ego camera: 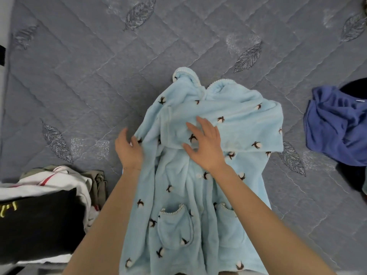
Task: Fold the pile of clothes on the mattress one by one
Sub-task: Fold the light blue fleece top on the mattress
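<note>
A grey quilted mattress (pixel 83 80) with leaf stitching fills the view. In the middle of it lies a pale blue fleece top (pixel 178 205) - front up, dotted with dark-stemmed white cotton bolls, two bead-trimmed pockets low down, one sleeve folded across the chest. A pile of clothes (pixel 45 205) sits at the left edge, and a crumpled blue garment (pixel 335 124) at the right. The right hand (pixel 204 143) rests flat on the folded sleeve with its fingers spread; the left hand (pixel 129 149) pinches the top's left edge.
</note>
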